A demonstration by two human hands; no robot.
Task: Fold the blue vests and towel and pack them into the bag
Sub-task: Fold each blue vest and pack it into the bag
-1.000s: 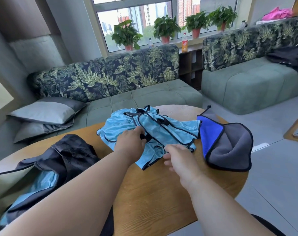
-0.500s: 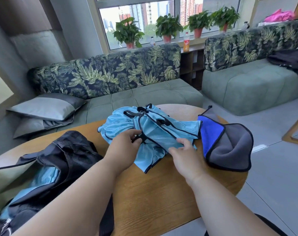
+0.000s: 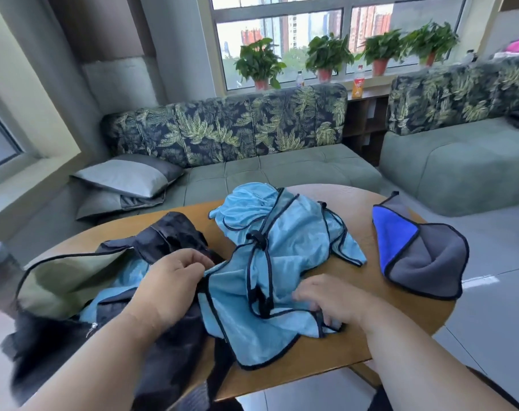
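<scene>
A: Where, the blue vests (image 3: pixel 277 262)?

B: Heaped mid-desk, light blue with black trim, spread from the far middle toward the near edge. Touching the bag (image 3: pixel 109 298) on the left.

A: And the hands?

B: Both on that heap, well apart. Left hand (image 3: pixel 169 289) pinching the left trim edge, fingers curled round the fabric, right beside the bag's opening. Right hand (image 3: pixel 332 301) clamped on a near-right corner, fingers curled into the cloth, low against the desk (image 3: pixel 311 360).

A: Bag state?

B: Black, lying open at left, pale green lining showing, some light blue fabric visible inside. Partly draped over the near-left edge.

A: Towel?

B: Towel (image 3: pixel 421 259) at far right on the desk, apart from the vests, blue on one face and grey on the other, loosely doubled, near the desk's right rim.

A: Beyond the desk?

B: Leaf-print sofa (image 3: pixel 237 134) with grey cushions (image 3: pixel 127 179) at left, potted plants (image 3: pixel 259 62) on the windowsill.
</scene>
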